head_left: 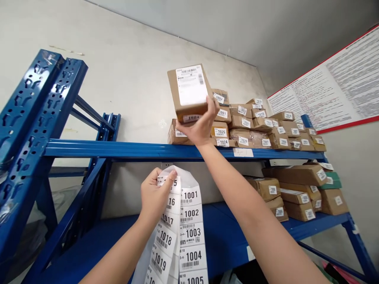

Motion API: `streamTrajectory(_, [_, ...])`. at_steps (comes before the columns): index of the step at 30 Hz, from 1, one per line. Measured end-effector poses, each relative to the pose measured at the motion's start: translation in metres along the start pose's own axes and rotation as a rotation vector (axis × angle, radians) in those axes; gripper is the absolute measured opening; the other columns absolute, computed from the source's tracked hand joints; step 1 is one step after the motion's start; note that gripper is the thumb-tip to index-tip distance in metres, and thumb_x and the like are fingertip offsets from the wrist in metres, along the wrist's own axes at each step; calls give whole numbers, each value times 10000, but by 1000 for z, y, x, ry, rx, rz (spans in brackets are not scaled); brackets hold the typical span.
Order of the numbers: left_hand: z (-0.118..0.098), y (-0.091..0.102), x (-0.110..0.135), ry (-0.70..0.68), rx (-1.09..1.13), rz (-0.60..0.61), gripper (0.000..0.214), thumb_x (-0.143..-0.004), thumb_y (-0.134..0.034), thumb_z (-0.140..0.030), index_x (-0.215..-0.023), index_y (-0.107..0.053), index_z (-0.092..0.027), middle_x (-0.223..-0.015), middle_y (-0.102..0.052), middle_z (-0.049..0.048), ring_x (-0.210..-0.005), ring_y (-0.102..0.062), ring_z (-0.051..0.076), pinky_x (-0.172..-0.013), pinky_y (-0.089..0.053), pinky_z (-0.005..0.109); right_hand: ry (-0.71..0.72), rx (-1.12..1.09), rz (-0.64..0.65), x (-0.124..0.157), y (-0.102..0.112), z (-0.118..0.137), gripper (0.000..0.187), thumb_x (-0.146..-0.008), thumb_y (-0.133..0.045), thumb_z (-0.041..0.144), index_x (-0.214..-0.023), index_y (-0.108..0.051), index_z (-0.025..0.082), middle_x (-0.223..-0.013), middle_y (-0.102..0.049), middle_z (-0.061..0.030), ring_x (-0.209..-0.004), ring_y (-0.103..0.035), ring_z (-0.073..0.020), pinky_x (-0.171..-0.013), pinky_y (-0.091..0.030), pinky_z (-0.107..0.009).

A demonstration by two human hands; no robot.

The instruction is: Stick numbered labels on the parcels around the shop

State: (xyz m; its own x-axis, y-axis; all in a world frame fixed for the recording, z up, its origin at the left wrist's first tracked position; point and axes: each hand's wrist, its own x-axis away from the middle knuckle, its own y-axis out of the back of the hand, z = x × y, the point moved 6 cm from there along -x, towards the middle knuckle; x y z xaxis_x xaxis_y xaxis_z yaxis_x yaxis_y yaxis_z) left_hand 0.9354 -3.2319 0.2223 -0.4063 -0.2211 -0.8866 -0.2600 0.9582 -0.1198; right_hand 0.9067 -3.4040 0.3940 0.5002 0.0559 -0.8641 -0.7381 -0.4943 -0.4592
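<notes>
My right hand (pixel 201 120) is raised above the upper shelf and grips a brown cardboard box (pixel 171 88) by its lower right part. A large white shipping label (pixel 192 85) covers much of the face toward me, and a smaller numbered sticker sits on its lower edge. Another box (pixel 174 134) stands on the shelf just under it. Lower down, my left hand (pixel 156 193) pinches strips of numbered barcode labels (pixel 191 232) between thumb and fingers. The strips hang down in front of the lower shelf, with numbers such as 1001 to 1005 and 1016 to 1019 readable.
Several numbered cardboard boxes (pixel 242 122) are stacked along the blue upper shelf (pixel 142 150). More parcels (pixel 299 197) lie on the lower shelf's right side. Blue perforated uprights (pixel 56 94) rise at the left. A red-edged printed board (pixel 331 79) hangs at the right.
</notes>
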Motion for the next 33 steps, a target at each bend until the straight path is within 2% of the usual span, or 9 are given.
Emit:
streamTrajectory(2, [-2, -1, 1, 5, 4, -4, 456, -748, -691, -464, -580, -359, -200, -515, -464, -52, -488, -435, 98, -442, -336, 187, -45, -5, -69, 18, 15, -4, 912, -669, -719, 537, -1394, -267, 216, -1422, -219, -198, -1422, -63, -427, -1065, -287, -673])
streamTrajectory(5, [-5, -3, 1, 5, 6, 3, 444, -749, -688, -462, -585, -368, -201, -518, -491, -48, -491, -467, 107, -446, -346, 188, -59, -30, -177, 35, 22, -15, 996, -611, -725, 596, -1376, -244, 177, -1370, -252, -235, -1408, -130, -416, -1088, -291, -631])
streamTrajectory(11, [-1, -5, -1, 10, -12, -9, 458, -746, -684, -493, -591, -370, -197, -512, -493, -51, -484, -473, 105, -456, -348, 184, 116, -31, -405, 42, 28, -23, 1068, -578, -712, 637, -1339, -128, 168, -1310, -297, -225, -1347, -267, -412, -1009, -369, -649])
streamTrajectory(17, [3, -3, -1, 18, -11, -27, 462, -743, -687, -499, -588, -380, -190, -507, -472, -58, -480, -440, 90, -461, -336, 177, 182, -18, -462, 42, 32, -19, 1038, -625, -662, 654, -1344, -82, 180, -1297, -305, -212, -1348, -276, -398, -1012, -386, -637])
streamTrajectory(27, [7, -1, -3, 38, -1, -29, 464, -734, -696, -495, -578, -383, -190, -499, -489, -53, -475, -461, 97, -457, -344, 182, 93, -16, -350, 47, 20, -26, 1062, -592, -686, 635, -1333, -81, 173, -1311, -263, -229, -1374, -206, -423, -1040, -333, -655])
streamTrajectory(30, [9, -2, -3, 44, 5, -22, 470, -733, -697, -502, -577, -382, -189, -500, -491, -52, -476, -467, 98, -458, -349, 183, 42, -21, -263, 44, 19, -22, 1087, -598, -684, 630, -1368, -79, 160, -1345, -238, -238, -1385, -177, -427, -1054, -311, -658])
streamTrajectory(33, [12, -3, -4, 47, 3, -12, 479, -733, -697, -510, -579, -376, -190, -503, -489, -52, -477, -467, 97, -454, -348, 182, -21, -39, -120, 27, 14, -12, 1096, -640, -665, 611, -1422, -36, 173, -1418, -208, -226, -1393, -173, -404, -1069, -296, -644])
